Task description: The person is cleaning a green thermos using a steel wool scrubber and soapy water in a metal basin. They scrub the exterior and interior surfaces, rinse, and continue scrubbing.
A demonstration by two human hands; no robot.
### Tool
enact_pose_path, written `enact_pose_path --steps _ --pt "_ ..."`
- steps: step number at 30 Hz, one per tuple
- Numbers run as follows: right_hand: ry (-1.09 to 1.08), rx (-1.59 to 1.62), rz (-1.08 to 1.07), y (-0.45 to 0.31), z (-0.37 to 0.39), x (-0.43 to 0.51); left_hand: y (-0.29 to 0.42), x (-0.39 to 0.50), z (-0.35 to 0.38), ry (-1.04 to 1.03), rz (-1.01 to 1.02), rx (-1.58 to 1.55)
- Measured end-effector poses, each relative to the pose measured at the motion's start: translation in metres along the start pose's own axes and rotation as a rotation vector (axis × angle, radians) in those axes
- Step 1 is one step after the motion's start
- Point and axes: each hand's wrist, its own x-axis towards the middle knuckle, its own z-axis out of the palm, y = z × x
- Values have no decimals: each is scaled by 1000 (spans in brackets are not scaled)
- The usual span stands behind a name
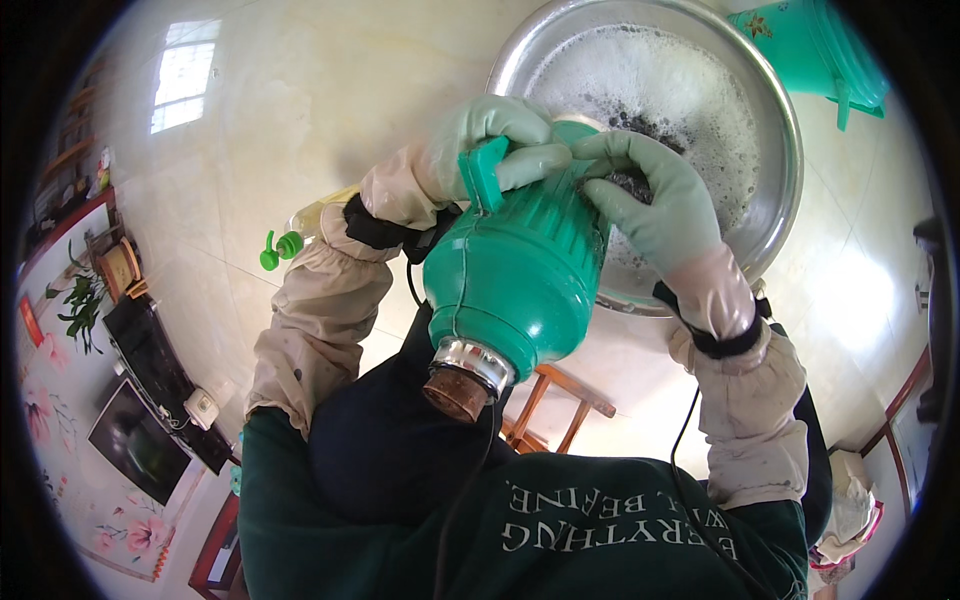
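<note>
A green plastic thermos flask (517, 262) lies tilted over my lap, its cork stopper (455, 394) and shiny metal neck towards me. The base end reaches over a metal basin (787, 165) of foamy water. My left hand (499, 146), in a pale rubber glove, grips the flask by its green handle (484, 174). On the flask's ribbed side, my gloved right hand (656, 195) presses a dark scouring pad (631, 184), partly hidden by the fingers. Dark matter (649, 131) shows among the suds beside the flask's base.
A clear bottle with a green pump top (281, 249) is beside my left forearm. Beyond the basin at the right stands a turquoise bucket (810, 52). A wooden stool (562, 405) is below the flask. A television (139, 442) is at the far left.
</note>
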Motion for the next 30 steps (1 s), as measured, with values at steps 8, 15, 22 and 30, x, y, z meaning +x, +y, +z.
enact_pose_path --steps 8,15,22,30 --pt "-44 -96 -42 2 3 4 -3 2 7 1 97 -72" --pt "-89 91 -44 28 -4 -8 5 0 14 138 80 -203" --pt "136 -63 110 39 -5 33 5 -3 11 66 25 40" --pt "128 -1 -206 38 11 -10 5 -12 6 74 15 -105"
